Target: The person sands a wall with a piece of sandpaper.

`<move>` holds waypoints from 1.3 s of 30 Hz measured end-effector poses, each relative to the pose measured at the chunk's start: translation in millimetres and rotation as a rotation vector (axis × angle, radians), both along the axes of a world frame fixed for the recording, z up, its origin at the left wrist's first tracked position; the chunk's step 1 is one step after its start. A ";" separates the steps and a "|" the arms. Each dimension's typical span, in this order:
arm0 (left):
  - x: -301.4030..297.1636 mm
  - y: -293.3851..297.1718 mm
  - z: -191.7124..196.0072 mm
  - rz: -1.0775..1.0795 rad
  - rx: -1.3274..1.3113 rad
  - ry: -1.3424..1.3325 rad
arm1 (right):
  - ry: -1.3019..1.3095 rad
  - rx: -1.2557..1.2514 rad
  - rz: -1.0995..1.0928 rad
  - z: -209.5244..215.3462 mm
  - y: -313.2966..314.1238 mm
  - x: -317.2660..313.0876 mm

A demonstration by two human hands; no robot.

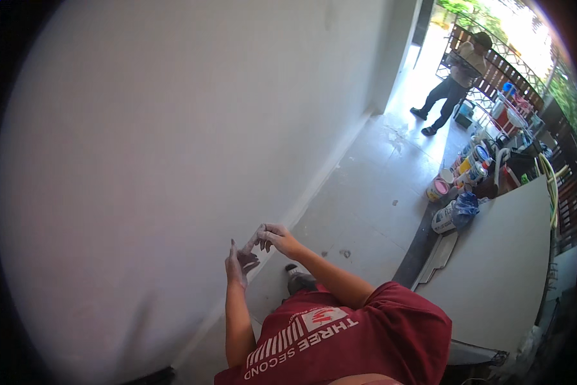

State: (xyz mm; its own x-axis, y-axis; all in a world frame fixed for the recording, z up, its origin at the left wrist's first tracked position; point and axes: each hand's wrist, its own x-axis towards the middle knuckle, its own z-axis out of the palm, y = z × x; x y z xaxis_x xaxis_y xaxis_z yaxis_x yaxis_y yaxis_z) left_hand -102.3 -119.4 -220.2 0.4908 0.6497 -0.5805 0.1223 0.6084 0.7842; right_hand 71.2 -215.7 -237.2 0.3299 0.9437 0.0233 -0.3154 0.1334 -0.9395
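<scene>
In front of the pale wall [192, 128], my left hand [236, 268] is raised with its thumb up and its fingers stretched apart. My right hand [277, 237] meets it from the right, its bent fingers closed about an outstretched finger of the left hand. Whitish-grey dust coats both hands. No tool shows in either hand; anything small between the fingertips cannot be made out. Both hands are close to the wall, and I cannot tell whether they touch it.
Grey floor tiles [365, 192] run along the wall. On the right stand a pink paint tub [438, 188], a white bucket with blue plastic [443, 220] and a large pale board [493, 256]. A person [458, 80] stands by the gate [503, 61] at the far right.
</scene>
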 end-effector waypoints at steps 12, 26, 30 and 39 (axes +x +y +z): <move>102.8 54.9 -8.9 -0.296 0.141 -0.270 | 0.058 -0.195 0.015 15.3 40.5 97.8; 146.6 67.9 -18.1 -0.215 0.188 -0.240 | -0.137 -0.164 0.053 -21.1 53.1 93.8; 144.8 73.8 -8.0 -0.258 0.313 -0.193 | -0.307 -0.219 -0.089 8.2 46.3 118.8; 81.8 101.1 20.5 -0.169 0.821 0.036 | -0.198 0.670 -1.576 150.4 124.7 215.9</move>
